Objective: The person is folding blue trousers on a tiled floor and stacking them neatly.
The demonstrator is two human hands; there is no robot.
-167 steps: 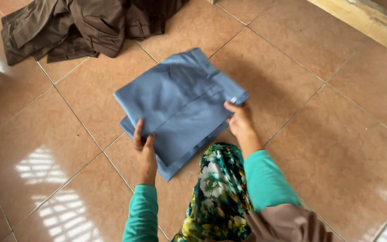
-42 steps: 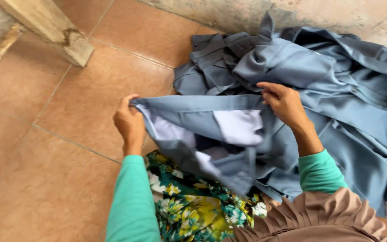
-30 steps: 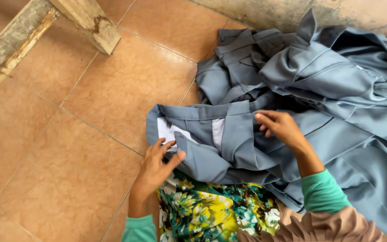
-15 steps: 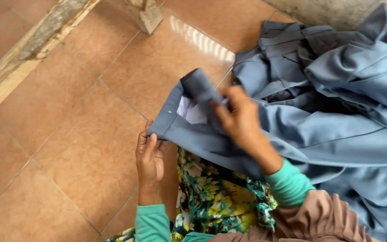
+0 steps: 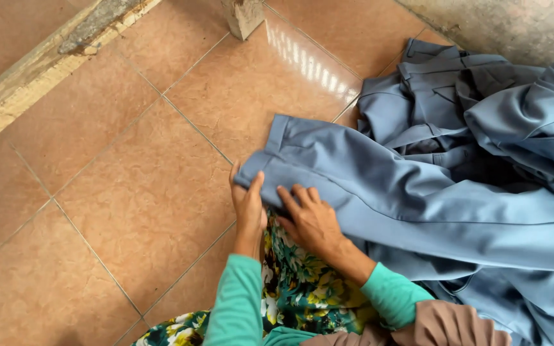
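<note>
A pair of grey-blue trousers (image 5: 379,179) lies across the tiled floor, its waistband end pointing left. My left hand (image 5: 248,202) pinches the near corner of the waistband, thumb on top. Beside it, my right hand (image 5: 312,218) rests flat with fingers spread on the cloth's near edge. Both arms wear teal sleeves, and a green floral garment (image 5: 302,282) covers my lap below the hands.
A heap of more grey-blue clothes (image 5: 482,109) is piled at the right, reaching a rough wall (image 5: 501,25). A wooden post foot (image 5: 242,16) stands at the top, and a worn wooden beam (image 5: 46,70) runs along the upper left. Brown tiles (image 5: 117,192) fill the left.
My right hand has laid the lifted waistband down, so the white lining no longer shows. It now presses flat on the cloth beside my left hand.
</note>
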